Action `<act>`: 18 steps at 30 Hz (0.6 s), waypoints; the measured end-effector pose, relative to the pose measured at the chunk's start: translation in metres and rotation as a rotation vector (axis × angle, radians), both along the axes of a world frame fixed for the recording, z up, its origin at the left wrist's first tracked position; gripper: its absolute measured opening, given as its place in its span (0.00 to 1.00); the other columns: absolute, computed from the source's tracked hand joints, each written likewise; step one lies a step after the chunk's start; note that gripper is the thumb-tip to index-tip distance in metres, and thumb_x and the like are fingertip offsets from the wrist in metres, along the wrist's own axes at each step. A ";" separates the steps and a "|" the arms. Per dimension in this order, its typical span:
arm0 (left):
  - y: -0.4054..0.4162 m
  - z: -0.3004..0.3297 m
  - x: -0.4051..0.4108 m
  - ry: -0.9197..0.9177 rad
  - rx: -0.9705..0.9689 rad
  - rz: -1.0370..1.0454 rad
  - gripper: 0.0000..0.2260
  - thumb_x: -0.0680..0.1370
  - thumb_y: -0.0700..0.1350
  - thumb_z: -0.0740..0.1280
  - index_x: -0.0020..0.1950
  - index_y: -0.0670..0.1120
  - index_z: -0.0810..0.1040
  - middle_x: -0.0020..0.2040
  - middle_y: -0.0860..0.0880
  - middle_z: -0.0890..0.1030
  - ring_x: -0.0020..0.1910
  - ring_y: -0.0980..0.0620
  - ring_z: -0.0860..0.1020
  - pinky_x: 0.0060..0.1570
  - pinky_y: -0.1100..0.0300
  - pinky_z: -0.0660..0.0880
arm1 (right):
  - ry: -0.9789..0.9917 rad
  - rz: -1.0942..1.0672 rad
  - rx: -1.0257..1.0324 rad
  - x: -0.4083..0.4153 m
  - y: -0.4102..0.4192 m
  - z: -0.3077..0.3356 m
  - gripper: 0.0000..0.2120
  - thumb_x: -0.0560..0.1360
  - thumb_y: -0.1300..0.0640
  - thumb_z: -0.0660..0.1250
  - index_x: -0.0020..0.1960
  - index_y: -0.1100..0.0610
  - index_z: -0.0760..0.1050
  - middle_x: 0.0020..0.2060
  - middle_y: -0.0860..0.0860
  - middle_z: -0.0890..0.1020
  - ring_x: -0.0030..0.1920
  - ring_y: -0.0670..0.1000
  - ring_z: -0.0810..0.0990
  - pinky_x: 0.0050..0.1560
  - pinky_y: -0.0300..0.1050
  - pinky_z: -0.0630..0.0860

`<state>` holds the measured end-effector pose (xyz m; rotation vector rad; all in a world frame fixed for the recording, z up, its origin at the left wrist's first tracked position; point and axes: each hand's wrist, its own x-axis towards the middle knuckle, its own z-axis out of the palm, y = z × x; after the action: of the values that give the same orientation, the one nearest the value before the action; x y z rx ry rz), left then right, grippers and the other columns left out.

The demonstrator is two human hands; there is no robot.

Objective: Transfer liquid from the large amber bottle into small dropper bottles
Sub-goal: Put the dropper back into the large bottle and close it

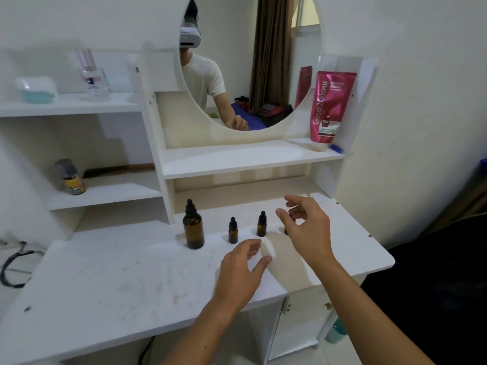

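Amber bottle (194,227) left of both hands.

On the shelf in front of me the pink pouch (332,106) reads "Glad2Glow" up its side, with "RETINOL BRIGHT" at its top and "10x" low down, its finer print being too blurred for me to read.

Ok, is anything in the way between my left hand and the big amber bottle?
Nothing visible. The left hand hovers open over bare tabletop; the large amber bottle stands up and to its left, with one small dropper bottle just beside that path.
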<state>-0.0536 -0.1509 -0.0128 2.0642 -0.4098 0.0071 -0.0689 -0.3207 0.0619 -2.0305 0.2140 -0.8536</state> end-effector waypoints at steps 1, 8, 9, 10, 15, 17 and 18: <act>0.015 0.000 0.000 -0.010 0.013 0.011 0.22 0.75 0.63 0.71 0.67 0.61 0.74 0.65 0.62 0.78 0.62 0.60 0.78 0.66 0.56 0.76 | -0.017 0.025 -0.009 0.001 0.011 0.004 0.15 0.76 0.54 0.76 0.62 0.51 0.81 0.52 0.45 0.82 0.50 0.43 0.81 0.49 0.29 0.77; 0.103 0.007 0.007 -0.023 -0.006 0.164 0.23 0.70 0.68 0.72 0.62 0.63 0.76 0.60 0.65 0.80 0.56 0.62 0.81 0.60 0.61 0.78 | 0.006 0.218 -0.080 0.022 0.084 0.016 0.17 0.76 0.53 0.77 0.63 0.51 0.81 0.53 0.44 0.83 0.51 0.42 0.81 0.50 0.27 0.76; 0.113 0.008 0.009 -0.020 -0.027 0.189 0.22 0.70 0.67 0.73 0.61 0.62 0.77 0.59 0.64 0.81 0.55 0.62 0.81 0.59 0.62 0.78 | 0.013 0.255 -0.089 0.027 0.094 0.015 0.17 0.75 0.52 0.77 0.63 0.51 0.81 0.54 0.44 0.83 0.52 0.42 0.81 0.51 0.27 0.76; 0.118 0.009 0.010 -0.016 -0.045 0.205 0.22 0.70 0.65 0.74 0.61 0.61 0.78 0.58 0.63 0.81 0.53 0.61 0.81 0.58 0.62 0.79 | 0.029 0.283 -0.097 0.031 0.101 0.014 0.17 0.75 0.52 0.77 0.63 0.51 0.81 0.55 0.43 0.83 0.53 0.41 0.82 0.52 0.28 0.76; 0.128 0.015 0.019 -0.005 -0.095 0.307 0.20 0.70 0.60 0.78 0.56 0.57 0.76 0.48 0.62 0.80 0.46 0.59 0.80 0.43 0.75 0.76 | 0.124 0.369 -0.130 0.048 0.127 0.012 0.18 0.76 0.51 0.77 0.65 0.51 0.80 0.57 0.42 0.82 0.55 0.42 0.82 0.57 0.35 0.78; 0.129 0.014 0.026 -0.012 -0.100 0.336 0.24 0.68 0.60 0.80 0.58 0.57 0.74 0.50 0.61 0.78 0.48 0.58 0.79 0.45 0.72 0.76 | 0.145 0.383 -0.147 0.056 0.134 0.014 0.18 0.77 0.51 0.75 0.66 0.51 0.80 0.59 0.43 0.83 0.56 0.43 0.82 0.59 0.38 0.79; 0.129 0.013 0.032 -0.009 -0.104 0.341 0.26 0.68 0.59 0.80 0.60 0.56 0.73 0.52 0.61 0.77 0.49 0.57 0.78 0.48 0.69 0.77 | 0.152 0.391 -0.153 0.059 0.137 0.015 0.18 0.78 0.51 0.74 0.67 0.51 0.80 0.58 0.43 0.83 0.56 0.43 0.82 0.59 0.39 0.79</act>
<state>-0.0221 -0.0216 0.0000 2.0084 -0.0575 0.2368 -0.0103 -0.1840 0.0770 -2.1823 -0.1674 -0.4836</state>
